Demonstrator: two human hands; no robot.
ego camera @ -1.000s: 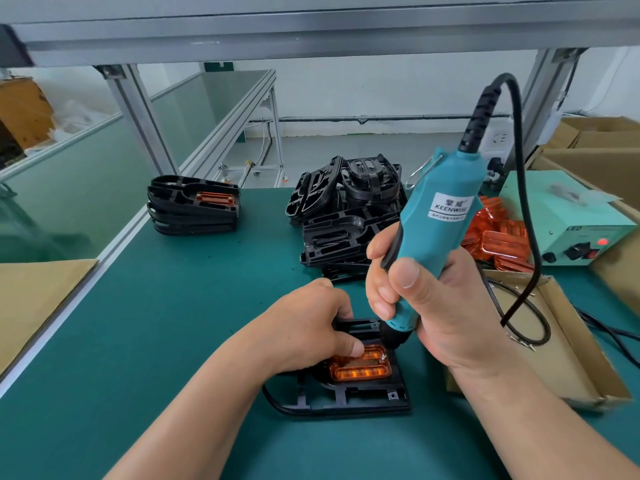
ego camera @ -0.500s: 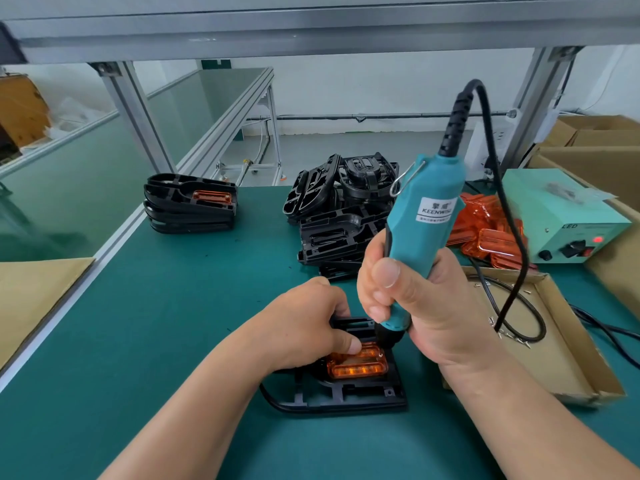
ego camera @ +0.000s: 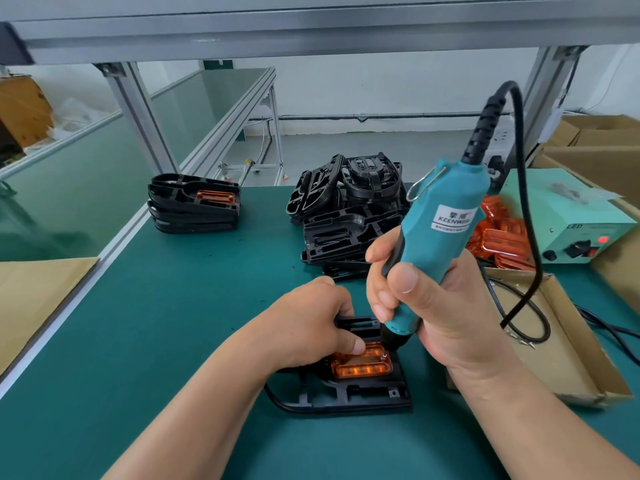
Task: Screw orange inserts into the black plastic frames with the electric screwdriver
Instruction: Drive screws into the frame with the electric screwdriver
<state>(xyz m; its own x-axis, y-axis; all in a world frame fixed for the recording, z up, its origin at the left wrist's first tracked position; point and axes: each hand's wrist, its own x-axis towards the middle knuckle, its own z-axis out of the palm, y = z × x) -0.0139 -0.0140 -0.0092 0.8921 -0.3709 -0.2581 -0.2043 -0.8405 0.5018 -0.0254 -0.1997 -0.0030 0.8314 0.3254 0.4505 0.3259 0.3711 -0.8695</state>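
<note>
The screwdriver (ego camera: 440, 230) has only rocked, tip kept on the insert (ego camera: 363, 367) corner (screw probably seating); right grip (ego camera: 433, 306) wraps it, left grip (ego camera: 311, 323) pinches the frame (ego camera: 363, 396).

Factory assembly workstation: green bench mat (ego camera: 145, 327), aluminium profile framing (ego camera: 138, 112), stacked black plastic frames (ego camera: 346, 216), screwdriver power supply (ego camera: 568, 223), cardboard boxes (ego camera: 602, 140) alongside, second bench (ego camera: 207, 109) behind.

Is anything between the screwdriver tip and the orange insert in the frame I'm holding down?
Nothing visible. The electric screwdriver in the right hand has its nose at the far right corner of the orange insert in the black frame. The left hand presses the insert further left, clear of it.
</note>
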